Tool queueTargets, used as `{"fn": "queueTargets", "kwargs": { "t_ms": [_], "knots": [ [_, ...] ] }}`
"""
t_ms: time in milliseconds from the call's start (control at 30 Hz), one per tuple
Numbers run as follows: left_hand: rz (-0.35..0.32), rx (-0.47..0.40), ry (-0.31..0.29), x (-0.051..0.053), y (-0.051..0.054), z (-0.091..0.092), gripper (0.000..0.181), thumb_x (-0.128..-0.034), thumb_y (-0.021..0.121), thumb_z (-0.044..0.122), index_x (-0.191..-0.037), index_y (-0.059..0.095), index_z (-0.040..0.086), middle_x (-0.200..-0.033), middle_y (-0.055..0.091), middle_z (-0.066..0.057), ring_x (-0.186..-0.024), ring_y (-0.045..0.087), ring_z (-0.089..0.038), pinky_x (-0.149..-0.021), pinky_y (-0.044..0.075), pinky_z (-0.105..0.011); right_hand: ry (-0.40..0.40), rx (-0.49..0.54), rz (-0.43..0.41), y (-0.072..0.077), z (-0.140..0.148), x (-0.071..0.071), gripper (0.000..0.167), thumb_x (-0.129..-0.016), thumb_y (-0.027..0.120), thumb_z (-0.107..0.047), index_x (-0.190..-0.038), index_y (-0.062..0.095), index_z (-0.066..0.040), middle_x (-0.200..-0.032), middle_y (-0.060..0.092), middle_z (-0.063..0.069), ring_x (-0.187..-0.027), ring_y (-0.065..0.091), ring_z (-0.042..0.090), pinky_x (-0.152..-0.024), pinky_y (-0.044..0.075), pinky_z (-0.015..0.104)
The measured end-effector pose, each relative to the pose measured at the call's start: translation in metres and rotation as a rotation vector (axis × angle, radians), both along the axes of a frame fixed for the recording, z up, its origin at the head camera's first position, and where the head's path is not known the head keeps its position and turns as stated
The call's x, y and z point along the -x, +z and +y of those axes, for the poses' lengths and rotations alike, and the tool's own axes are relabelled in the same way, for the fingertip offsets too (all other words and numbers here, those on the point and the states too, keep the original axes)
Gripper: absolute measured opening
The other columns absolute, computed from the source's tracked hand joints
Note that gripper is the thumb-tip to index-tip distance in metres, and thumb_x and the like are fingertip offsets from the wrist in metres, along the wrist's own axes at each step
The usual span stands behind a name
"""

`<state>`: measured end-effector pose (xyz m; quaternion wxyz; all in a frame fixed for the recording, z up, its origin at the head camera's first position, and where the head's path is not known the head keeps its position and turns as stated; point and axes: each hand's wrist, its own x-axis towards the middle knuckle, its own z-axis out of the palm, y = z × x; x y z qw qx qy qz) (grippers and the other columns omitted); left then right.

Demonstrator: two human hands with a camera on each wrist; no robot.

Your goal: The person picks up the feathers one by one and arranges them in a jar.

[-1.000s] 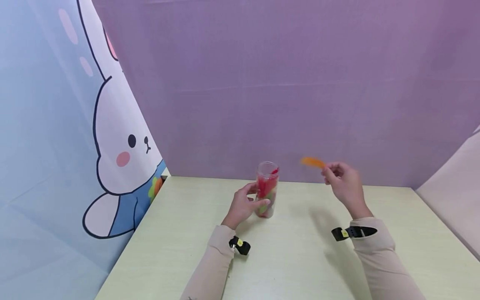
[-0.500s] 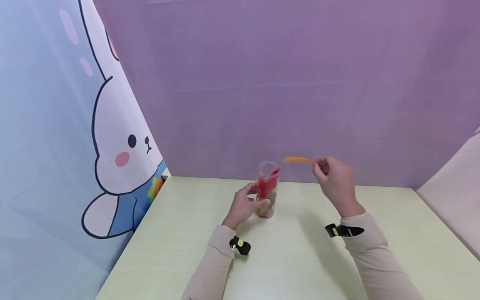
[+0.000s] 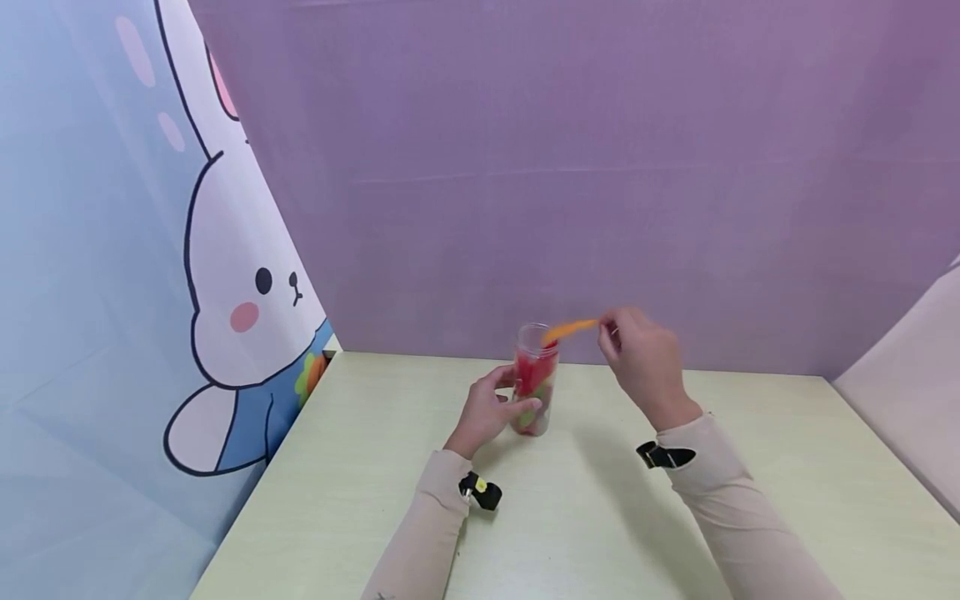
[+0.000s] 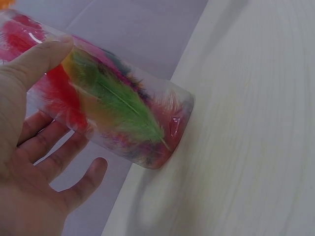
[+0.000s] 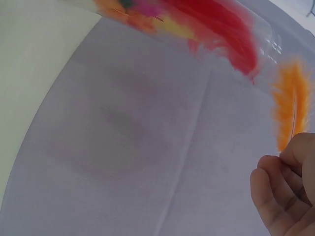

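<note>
A clear plastic jar stands upright and lidless on the table, filled with coloured feathers. Through its wall in the left wrist view I see a green feather and a red feather. My left hand grips the jar from the left, thumb on the near side and fingers round the back. Between thumb and fingertips my right hand pinches an orange feather by its quill end. The feather's tip reaches left to the jar's mouth; whether it touches the rim I cannot tell.
The pale wooden table runs back to a purple cloth wall. At the left hangs a blue cloth with a cartoon rabbit, and a white panel borders the right side.
My right hand has moved left with the orange feather, bringing its tip from well right of the jar to the mouth. The left hand and the jar have stayed in place.
</note>
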<state>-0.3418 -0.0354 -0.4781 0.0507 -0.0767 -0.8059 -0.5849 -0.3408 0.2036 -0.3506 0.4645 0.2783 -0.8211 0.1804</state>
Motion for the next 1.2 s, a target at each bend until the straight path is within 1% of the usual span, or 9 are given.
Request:
{"fn": "queueTargets", "kwargs": {
  "t_ms": [100, 200, 300, 500, 667, 767, 900, 1033, 1200],
  "knots": [
    [-0.001, 0.003, 0.002, 0.0, 0.0, 0.0, 0.068, -0.0802, 0.087, 0.043, -0.14, 0.06, 0.026, -0.129, 0.068, 0.003, -0.123, 0.061, -0.02, -0.101, 0.054, -0.044, -0.007, -0.012, 0.001, -0.001, -0.006, 0.001, 0.005, -0.09, 0.064, -0.003, -0.092, 0.067, 0.0, -0.083, 0.069, 0.013, -0.056, 0.061, 0.028, -0.047, 0.05, 0.042],
    [0.007, 0.004, 0.001, 0.001, 0.0, 0.0, 0.068, -0.0804, 0.087, 0.043, -0.14, 0.06, 0.025, -0.129, 0.068, 0.003, -0.123, 0.061, -0.021, -0.101, 0.055, -0.043, -0.022, -0.011, -0.018, 0.0, -0.01, 0.002, 0.005, -0.091, 0.063, -0.004, -0.092, 0.067, -0.002, -0.084, 0.069, 0.012, -0.055, 0.06, 0.028, -0.046, 0.049, 0.043],
    [0.014, 0.003, -0.007, -0.001, 0.0, -0.001, 0.068, -0.0805, 0.087, 0.042, -0.14, 0.06, 0.024, -0.129, 0.068, 0.003, -0.122, 0.061, -0.02, -0.101, 0.055, -0.043, -0.046, -0.017, -0.044, 0.0, -0.015, -0.001, 0.004, -0.092, 0.063, -0.005, -0.092, 0.066, -0.002, -0.085, 0.069, 0.012, -0.055, 0.06, 0.029, -0.046, 0.048, 0.044],
    [0.006, 0.006, -0.018, -0.006, 0.0, -0.004, 0.067, -0.0808, 0.087, 0.042, -0.14, 0.06, 0.025, -0.128, 0.068, 0.003, -0.121, 0.061, -0.02, -0.1, 0.055, -0.042, -0.078, -0.045, -0.09, -0.001, -0.022, -0.006, 0.005, -0.094, 0.064, -0.006, -0.093, 0.065, -0.002, -0.086, 0.069, 0.012, -0.051, 0.056, 0.029, -0.045, 0.048, 0.044],
    [0.0, 0.012, -0.018, -0.009, 0.002, -0.004, 0.067, -0.0809, 0.087, 0.043, -0.14, 0.06, 0.025, -0.129, 0.068, 0.002, -0.122, 0.061, -0.02, -0.101, 0.055, -0.042, -0.098, -0.036, -0.073, -0.002, -0.028, -0.007, 0.002, -0.091, 0.067, -0.005, -0.091, 0.065, -0.004, -0.084, 0.068, 0.011, -0.05, 0.056, 0.031, -0.044, 0.047, 0.045],
    [-0.003, 0.013, -0.016, -0.009, 0.003, -0.004, 0.068, -0.0808, 0.087, 0.043, -0.14, 0.06, 0.026, -0.129, 0.068, 0.002, -0.123, 0.061, -0.021, -0.101, 0.055, -0.042, -0.114, -0.02, -0.061, -0.002, -0.032, -0.006, 0.005, -0.09, 0.068, -0.004, -0.089, 0.064, -0.006, -0.083, 0.067, 0.01, -0.05, 0.056, 0.033, -0.044, 0.046, 0.046],
    [-0.009, 0.008, -0.015, -0.009, 0.002, -0.004, 0.07, -0.0803, 0.087, 0.044, -0.142, 0.059, 0.025, -0.13, 0.068, 0.002, -0.124, 0.061, -0.022, -0.102, 0.054, -0.044, -0.14, 0.002, -0.073, -0.002, -0.037, -0.005, 0.004, -0.09, 0.066, -0.006, -0.088, 0.064, -0.006, -0.083, 0.067, 0.011, -0.052, 0.058, 0.036, -0.045, 0.047, 0.049],
    [-0.011, 0.009, -0.014, -0.009, 0.003, -0.004, 0.07, -0.0803, 0.087, 0.044, -0.142, 0.059, 0.024, -0.13, 0.068, 0.001, -0.124, 0.061, -0.023, -0.102, 0.054, -0.044, -0.162, 0.015, -0.087, -0.002, -0.04, -0.004, 0.004, -0.09, 0.065, -0.007, -0.087, 0.064, -0.006, -0.081, 0.066, 0.01, -0.053, 0.058, 0.036, -0.045, 0.046, 0.049],
    [-0.005, 0.015, -0.012, -0.009, 0.003, -0.002, 0.068, -0.0805, 0.087, 0.043, -0.14, 0.06, 0.025, -0.129, 0.068, 0.002, -0.122, 0.061, -0.021, -0.101, 0.055, -0.043, -0.131, -0.007, -0.113, 0.0, -0.043, -0.005, 0.003, -0.089, 0.065, -0.008, -0.086, 0.065, -0.006, -0.082, 0.065, 0.009, -0.052, 0.056, 0.031, -0.045, 0.046, 0.046]
  ]
}}
